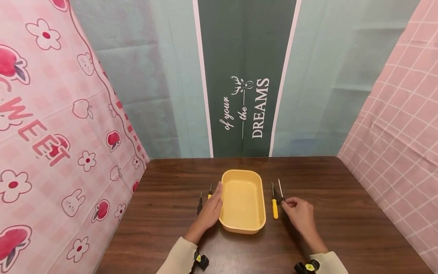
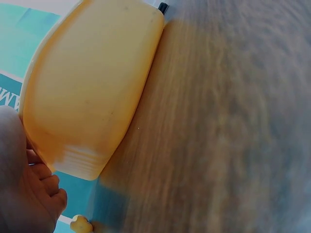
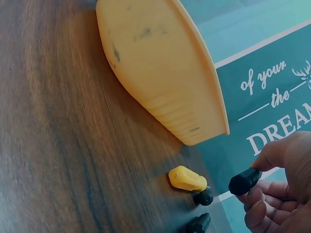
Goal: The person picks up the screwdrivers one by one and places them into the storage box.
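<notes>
A yellow plastic tray (image 1: 243,201) stands on the dark wooden table (image 1: 164,228). My left hand (image 1: 211,208) lies flat along the tray's left wall with straight fingers, over the handle of a yellow-handled screwdriver (image 1: 210,191). A black-handled screwdriver (image 1: 199,205) lies just left of it. In the left wrist view the left hand (image 2: 29,194) sits beside the tray (image 2: 92,87). My right hand (image 1: 286,203) pinches the black handle of a thin screwdriver (image 1: 280,189) right of the tray. In the right wrist view, thumb and fingers hold that black handle (image 3: 245,180). A yellow-handled screwdriver (image 1: 275,207) lies between it and the tray.
Pink patterned cloths (image 1: 51,133) hang along the left and right (image 1: 397,129) sides of the table. A grey-green backdrop with white lettering (image 1: 246,106) rises behind the far edge. Bare wood stretches in front of the tray.
</notes>
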A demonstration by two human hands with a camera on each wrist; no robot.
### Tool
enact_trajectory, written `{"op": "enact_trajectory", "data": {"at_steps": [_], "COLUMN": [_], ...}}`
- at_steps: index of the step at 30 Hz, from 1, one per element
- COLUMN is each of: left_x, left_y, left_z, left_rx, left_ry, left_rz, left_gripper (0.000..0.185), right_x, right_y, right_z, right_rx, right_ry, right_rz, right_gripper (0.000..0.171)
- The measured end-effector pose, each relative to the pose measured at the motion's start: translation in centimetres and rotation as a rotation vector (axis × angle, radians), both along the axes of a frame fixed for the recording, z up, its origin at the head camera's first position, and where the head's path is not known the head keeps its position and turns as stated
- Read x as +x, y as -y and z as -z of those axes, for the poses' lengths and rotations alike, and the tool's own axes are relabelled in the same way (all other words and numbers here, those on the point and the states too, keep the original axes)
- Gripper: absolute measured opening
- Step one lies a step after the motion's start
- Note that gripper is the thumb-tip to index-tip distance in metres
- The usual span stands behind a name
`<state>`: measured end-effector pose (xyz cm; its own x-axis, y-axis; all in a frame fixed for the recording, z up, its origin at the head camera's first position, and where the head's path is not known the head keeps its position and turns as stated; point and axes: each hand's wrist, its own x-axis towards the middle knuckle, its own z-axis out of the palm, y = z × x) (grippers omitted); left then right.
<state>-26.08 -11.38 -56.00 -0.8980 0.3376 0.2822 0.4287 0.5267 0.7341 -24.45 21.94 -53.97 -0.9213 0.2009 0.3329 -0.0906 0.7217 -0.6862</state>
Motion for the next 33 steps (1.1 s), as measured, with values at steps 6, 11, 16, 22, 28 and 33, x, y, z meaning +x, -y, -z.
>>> {"op": "enact_trajectory", "data": {"at_steps": [6,11,16,22,28,33], "left_x": [-0.1,-0.4,-0.5,-0.3,-0.2,-0.4], "left_y": [0.0,0.0,0.1,0.1,0.0,-0.1], "left_z": [0.0,0.0,0.2,0.3,0.3,0.4], "left_rx": [-0.001,0.004,-0.003,-0.001,0.002,0.009], "left_ry": [0.006,0.002,-0.006,0.013,0.032,0.016], "left_rz": [0.003,0.002,-0.006,-0.008,0.003,0.005], "left_gripper": [0.054,0.054,0.054,0.053,0.054,0.053], "right_x": [-0.1,-0.3,-0.3,-0.1,-0.1,-0.1], "right_y": [0.4,0.8,1.3,1.6,1.9,2.1], "right_z": [-0.1,-0.3,-0.6,-0.5,-0.5,-0.6], "right_rx": [-0.003,-0.014,-0.027,-0.055,-0.057,-0.050], "right_ry": [-0.026,-0.015,-0.002,0.034,0.017,0.004], "right_rz": [-0.008,-0.010,-0.013,-0.026,-0.011,-0.020], "right_gripper": [0.012,0.012,0.012,0.012,0.012,0.011]}}
